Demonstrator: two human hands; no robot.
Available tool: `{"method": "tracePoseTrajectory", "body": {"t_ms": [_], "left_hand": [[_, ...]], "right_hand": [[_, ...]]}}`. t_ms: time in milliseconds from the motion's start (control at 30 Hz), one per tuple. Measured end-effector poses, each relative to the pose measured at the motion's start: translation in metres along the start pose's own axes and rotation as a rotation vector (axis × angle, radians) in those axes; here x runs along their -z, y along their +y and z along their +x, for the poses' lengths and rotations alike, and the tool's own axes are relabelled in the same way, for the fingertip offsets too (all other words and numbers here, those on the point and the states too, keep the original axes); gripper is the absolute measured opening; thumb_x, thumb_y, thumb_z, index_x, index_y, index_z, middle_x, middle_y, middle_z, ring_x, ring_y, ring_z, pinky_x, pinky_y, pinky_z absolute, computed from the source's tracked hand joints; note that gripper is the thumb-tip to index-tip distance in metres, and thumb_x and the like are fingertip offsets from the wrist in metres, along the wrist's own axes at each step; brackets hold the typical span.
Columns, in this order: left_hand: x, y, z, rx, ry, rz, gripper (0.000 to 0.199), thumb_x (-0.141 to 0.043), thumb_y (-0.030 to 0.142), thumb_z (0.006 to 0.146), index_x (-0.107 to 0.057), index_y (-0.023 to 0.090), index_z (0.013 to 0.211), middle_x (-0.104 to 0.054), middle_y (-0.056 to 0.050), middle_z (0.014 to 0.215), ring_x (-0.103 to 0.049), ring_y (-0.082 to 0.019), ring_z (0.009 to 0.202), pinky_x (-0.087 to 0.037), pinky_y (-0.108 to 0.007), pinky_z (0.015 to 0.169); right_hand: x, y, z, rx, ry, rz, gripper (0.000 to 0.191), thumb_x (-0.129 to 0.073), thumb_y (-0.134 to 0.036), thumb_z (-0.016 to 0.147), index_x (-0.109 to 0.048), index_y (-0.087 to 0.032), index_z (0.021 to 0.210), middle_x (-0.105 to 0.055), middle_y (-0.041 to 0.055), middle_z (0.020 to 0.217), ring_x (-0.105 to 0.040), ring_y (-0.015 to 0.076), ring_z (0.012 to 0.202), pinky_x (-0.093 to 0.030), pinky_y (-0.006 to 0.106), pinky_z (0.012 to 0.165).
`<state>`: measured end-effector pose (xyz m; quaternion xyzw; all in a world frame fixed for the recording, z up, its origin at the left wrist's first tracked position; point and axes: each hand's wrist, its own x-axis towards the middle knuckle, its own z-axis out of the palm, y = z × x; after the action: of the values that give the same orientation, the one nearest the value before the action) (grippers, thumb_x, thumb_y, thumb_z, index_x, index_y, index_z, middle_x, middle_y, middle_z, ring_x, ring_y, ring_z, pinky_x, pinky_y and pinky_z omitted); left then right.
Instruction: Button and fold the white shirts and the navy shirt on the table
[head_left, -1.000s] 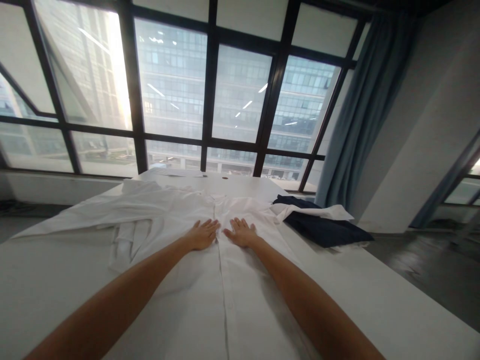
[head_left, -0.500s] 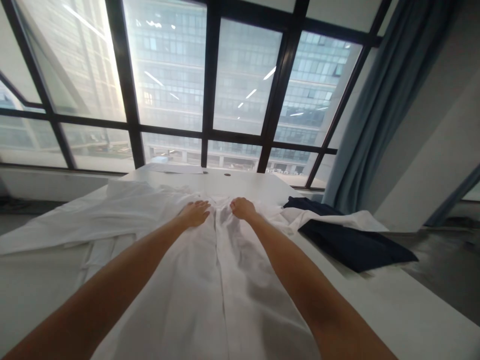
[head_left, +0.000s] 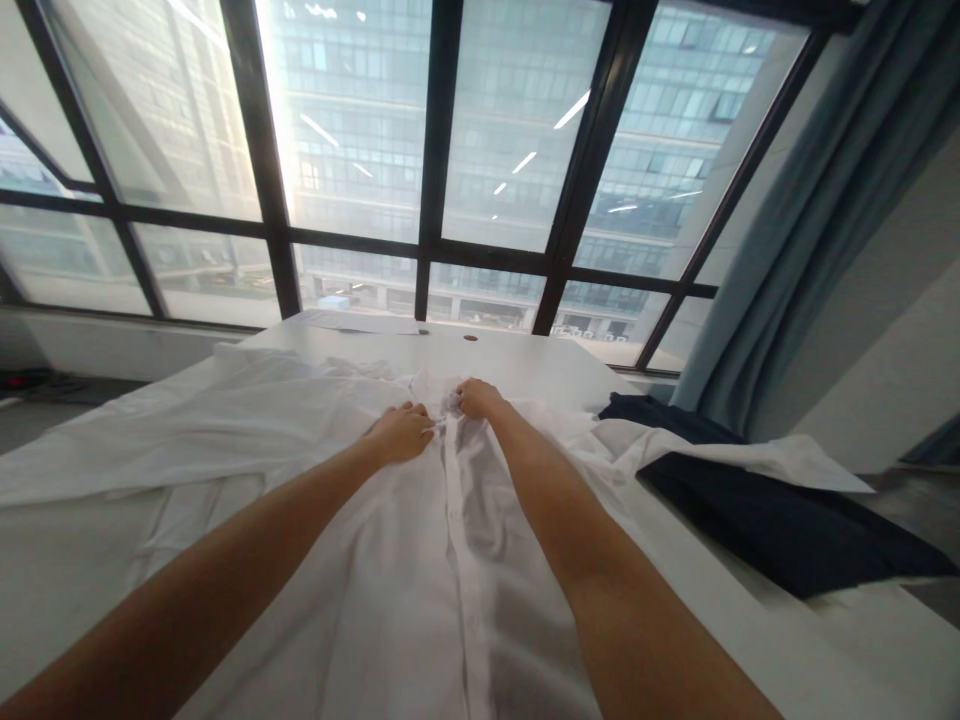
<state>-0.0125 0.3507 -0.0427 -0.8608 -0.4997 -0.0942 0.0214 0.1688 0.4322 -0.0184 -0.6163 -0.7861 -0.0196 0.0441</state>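
A white button-front shirt (head_left: 405, 560) lies spread on a white table, its front placket running toward me and its sleeves out to both sides. Near the collar end, my right hand (head_left: 480, 398) is closed on the shirt's front edge, with bunched fabric at its fingertips. My left hand (head_left: 403, 434) is just left of the placket and a little closer to me, its fingers curled onto the other front edge. The fingertips of both hands are partly hidden by cloth.
Dark navy cloth (head_left: 780, 520) lies at the table's right side, under the shirt's right sleeve. A sheet of paper (head_left: 360, 322) rests at the far end of the white table (head_left: 540, 362). Beyond stand dark-framed windows and a blue curtain (head_left: 780, 240) at right.
My right hand has lifted and bunched the fabric near the collar. My left hand has shifted toward the placket, its fingers curling from lying flatter. The camera view has tilted down slightly.
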Motion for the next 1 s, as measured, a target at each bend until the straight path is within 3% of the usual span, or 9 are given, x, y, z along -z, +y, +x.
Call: {"method": "tracePoseTrajectory", "body": {"t_ms": [133,267,400,500,633,700,867,933,1000], "left_hand": [[0.002,-0.001,0.017,0.148,0.096,-0.146,0.036,-0.038,0.03,0.094,-0.065,0.017,0.113,-0.064,-0.013,0.118,-0.057,-0.024,0.112,-0.041,-0.035,0.096],[0.015,0.0,0.038,0.485,0.255,-0.423,0.051,-0.037,0.048,0.094,-0.057,0.01,0.122,-0.07,-0.015,0.104,-0.064,-0.025,0.103,-0.046,-0.03,0.086],[0.03,0.006,0.056,0.669,0.126,-0.716,0.077,-0.027,0.076,0.085,-0.066,0.008,0.086,-0.07,-0.014,0.074,-0.067,-0.022,0.068,-0.047,-0.027,0.06],[0.037,0.009,0.065,0.747,0.092,-0.758,0.074,-0.038,0.079,0.079,-0.065,0.009,0.075,-0.066,-0.012,0.061,-0.063,-0.019,0.055,-0.044,-0.026,0.051],[0.04,0.007,0.071,0.753,0.084,-0.587,0.055,-0.058,0.064,0.076,-0.064,0.011,0.065,-0.059,-0.009,0.047,-0.062,-0.021,0.052,-0.043,-0.027,0.051],[0.041,0.006,0.071,0.726,0.083,-0.558,0.052,-0.058,0.061,0.077,-0.065,0.011,0.065,-0.061,-0.01,0.048,-0.064,-0.023,0.055,-0.044,-0.027,0.053],[0.041,0.013,0.076,0.658,0.21,-0.387,0.075,-0.045,0.076,0.074,-0.069,0.006,0.09,-0.071,-0.023,0.086,-0.067,-0.034,0.094,-0.05,-0.033,0.071],[0.04,0.015,0.08,0.643,0.2,-0.347,0.069,-0.053,0.068,0.074,-0.069,0.005,0.096,-0.07,-0.026,0.095,-0.064,-0.036,0.102,-0.05,-0.035,0.076],[0.039,0.015,0.08,0.637,0.157,-0.39,0.048,-0.062,0.048,0.074,-0.069,0.004,0.091,-0.071,-0.025,0.088,-0.066,-0.035,0.097,-0.05,-0.035,0.077]], "right_hand": [[0.005,0.002,-0.027,0.032,0.196,-0.006,0.027,-0.055,-0.015,0.083,-0.063,-0.018,0.108,-0.061,0.0114,0.115,-0.062,0.0211,0.095,-0.044,0.028,0.08],[0.005,0.002,-0.065,0.11,0.35,0.04,0.019,-0.049,-0.011,0.081,-0.06,-0.018,0.094,-0.062,0.0075,0.101,-0.059,0.0179,0.084,-0.04,0.025,0.071],[0.0,0.001,-0.095,0.194,0.362,0.121,0.014,-0.049,-0.01,0.077,-0.059,-0.018,0.083,-0.062,0.0044,0.092,-0.056,0.0152,0.078,-0.036,0.023,0.067],[-0.006,0.0,-0.108,0.272,0.357,0.18,0.011,-0.052,-0.01,0.074,-0.059,-0.018,0.079,-0.062,0.0026,0.088,-0.054,0.0132,0.074,-0.035,0.022,0.066],[-0.011,-0.001,-0.116,0.405,0.334,0.227,0.001,-0.06,-0.017,0.077,-0.06,-0.017,0.078,-0.062,0.0018,0.085,-0.053,0.0115,0.07,-0.034,0.021,0.065],[-0.012,0.0,-0.119,0.449,0.321,0.23,0.014,-0.059,-0.028,0.084,-0.062,-0.016,0.076,-0.062,0.0023,0.082,-0.053,0.011,0.067,-0.035,0.021,0.064],[-0.009,-0.001,-0.125,0.514,0.274,0.144,0.04,-0.05,-0.043,0.093,-0.066,-0.017,0.066,-0.064,0.0043,0.077,-0.057,0.0126,0.068,-0.035,0.022,0.063],[-0.007,-0.002,-0.128,0.524,0.265,0.102,0.044,-0.048,-0.043,0.093,-0.066,-0.017,0.064,-0.066,0.0057,0.077,-0.059,0.014,0.072,-0.035,0.022,0.064],[-0.006,-0.002,-0.13,0.505,0.256,0.061,0.045,-0.046,-0.044,0.094,-0.068,-0.017,0.065,-0.067,0.0074,0.078,-0.061,0.0157,0.076,-0.037,0.023,0.065]]}}
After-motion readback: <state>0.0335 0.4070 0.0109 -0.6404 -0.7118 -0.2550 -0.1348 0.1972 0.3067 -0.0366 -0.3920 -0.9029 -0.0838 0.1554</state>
